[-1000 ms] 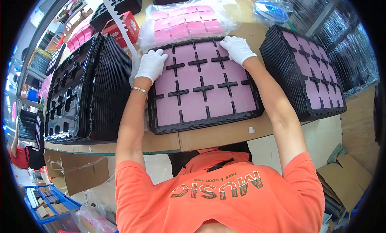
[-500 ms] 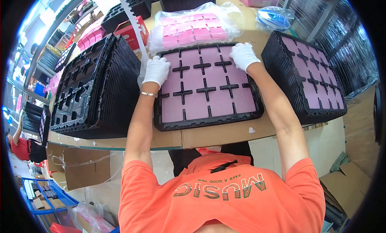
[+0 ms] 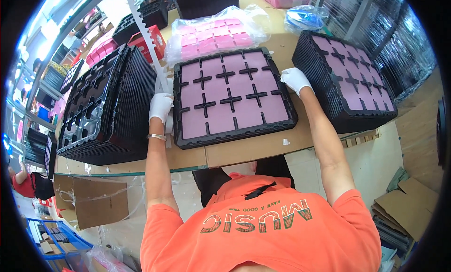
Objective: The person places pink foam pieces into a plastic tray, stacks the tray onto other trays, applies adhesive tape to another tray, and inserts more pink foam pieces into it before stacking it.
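A black moulded tray (image 3: 233, 133) filled with pink square pads lies on the cardboard-covered bench in front of me. My left hand (image 3: 160, 107), in a white glove, grips the tray's left rim. My right hand (image 3: 295, 79), also gloved, holds the tray's right rim near its far corner. Both arms reach straight out over the bench edge.
A stack of empty black trays (image 3: 105, 110) stands to the left. A stack of filled trays (image 3: 347, 81) stands to the right. A clear bag of pink pads (image 3: 213, 32) lies behind the tray, a blue bag (image 3: 305, 18) further right. Cardboard scraps (image 3: 404, 211) lie on the floor at right.
Both hands slid from the tray's far corners down to its left and right sides. The view shifted, so the tray sits closer and more centred.
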Available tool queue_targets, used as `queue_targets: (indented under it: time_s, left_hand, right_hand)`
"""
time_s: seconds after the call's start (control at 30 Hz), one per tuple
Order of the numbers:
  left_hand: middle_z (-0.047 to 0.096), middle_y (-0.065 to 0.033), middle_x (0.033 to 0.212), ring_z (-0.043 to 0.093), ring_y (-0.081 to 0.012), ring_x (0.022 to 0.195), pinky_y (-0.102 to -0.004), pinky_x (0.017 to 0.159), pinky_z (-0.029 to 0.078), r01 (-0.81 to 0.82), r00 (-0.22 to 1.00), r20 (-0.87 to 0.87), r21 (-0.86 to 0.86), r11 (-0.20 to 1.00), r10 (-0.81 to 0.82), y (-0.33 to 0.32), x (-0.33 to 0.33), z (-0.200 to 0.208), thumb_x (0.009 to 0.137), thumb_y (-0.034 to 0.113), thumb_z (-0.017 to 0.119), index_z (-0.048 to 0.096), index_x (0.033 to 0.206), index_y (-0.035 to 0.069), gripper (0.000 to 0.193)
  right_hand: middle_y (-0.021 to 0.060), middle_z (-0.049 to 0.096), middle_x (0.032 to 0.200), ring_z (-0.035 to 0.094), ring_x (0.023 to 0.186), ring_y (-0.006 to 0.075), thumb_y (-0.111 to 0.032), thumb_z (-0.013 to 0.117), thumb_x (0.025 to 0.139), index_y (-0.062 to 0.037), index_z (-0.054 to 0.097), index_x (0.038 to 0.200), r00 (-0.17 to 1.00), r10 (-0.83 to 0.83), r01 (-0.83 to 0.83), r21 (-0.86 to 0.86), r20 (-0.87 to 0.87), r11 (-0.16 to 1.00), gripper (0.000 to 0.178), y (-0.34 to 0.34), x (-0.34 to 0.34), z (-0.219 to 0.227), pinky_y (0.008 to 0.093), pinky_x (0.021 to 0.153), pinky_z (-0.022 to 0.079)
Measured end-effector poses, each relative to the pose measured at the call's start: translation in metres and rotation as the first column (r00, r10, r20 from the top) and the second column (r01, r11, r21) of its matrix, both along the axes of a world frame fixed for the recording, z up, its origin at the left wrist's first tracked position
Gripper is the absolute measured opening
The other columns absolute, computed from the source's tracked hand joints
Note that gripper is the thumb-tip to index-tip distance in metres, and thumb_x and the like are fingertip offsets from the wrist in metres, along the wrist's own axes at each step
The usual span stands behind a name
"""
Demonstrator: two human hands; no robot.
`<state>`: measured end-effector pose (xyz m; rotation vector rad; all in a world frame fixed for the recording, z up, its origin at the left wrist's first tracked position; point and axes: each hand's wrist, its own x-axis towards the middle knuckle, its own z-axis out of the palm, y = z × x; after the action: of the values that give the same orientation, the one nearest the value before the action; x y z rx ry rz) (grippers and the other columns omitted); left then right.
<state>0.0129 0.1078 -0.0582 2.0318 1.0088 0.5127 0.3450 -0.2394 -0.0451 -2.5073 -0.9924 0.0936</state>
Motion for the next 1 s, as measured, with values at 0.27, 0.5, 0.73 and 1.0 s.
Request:
queue_targets:
  time_s: [0.27,0.5,0.73,1.0]
  left_hand:
    - [0.060,0.0019,0.065,0.049,-0.0074,0.050,-0.0241,0.044,0.033,0.051,0.954,0.297,-0.308,0.950,0.045,-0.005,-0.009,0.012,0.083,0.012,0.067,0.072,0.086,0.005,0.009]
    - [0.061,-0.0008,0.074,0.052,-0.0077,0.057,-0.0211,0.050,0.040,0.244,0.821,0.568,-0.270,0.931,-0.051,-0.085,0.006,0.129,0.087,0.019,0.068,0.068,0.109,-0.005,0.033]
    - [0.055,0.0021,0.071,0.050,-0.0072,0.061,-0.0232,0.055,0.041,0.665,0.674,0.550,-0.163,0.729,-0.492,-0.223,0.154,0.167,0.090,0.017,0.060,0.068,0.086,0.002,0.017]
    - [0.062,-0.0069,0.070,0.059,-0.0136,0.060,-0.0278,0.054,0.047,0.660,0.701,0.484,-0.162,0.734,-0.524,-0.333,0.261,0.126,0.083,-0.001,0.053,0.067,0.090,-0.006,0.016]
  right_hand:
    - [0.0215,0.068,0.094,0.065,0.089,0.0398,-0.035,0.062,0.083,-0.0039,0.073,0.088,0.961,0.152,-0.098,-0.230,0.232,0.968,0.034,0.005,0.005,0.045,0.0459,0.083,0.051]
    - [0.0129,0.068,0.077,0.062,0.071,0.0366,-0.016,0.060,0.074,-0.0061,0.070,0.073,0.908,0.164,-0.224,0.117,0.385,0.968,0.014,-0.071,0.058,0.152,0.0438,0.071,0.050]
    - [-0.0008,0.042,0.045,0.039,0.036,0.0116,-0.026,0.054,0.089,-0.0128,0.056,0.061,0.961,-0.190,0.221,0.143,-0.201,0.965,0.032,-0.277,0.140,0.233,0.0281,0.034,0.024]
    - [0.0113,0.046,0.049,0.045,0.038,0.0233,-0.019,0.062,0.075,-0.0014,0.053,0.058,0.753,-0.648,0.656,0.048,-0.114,0.753,0.026,-0.381,0.199,0.168,0.0393,0.038,0.035]
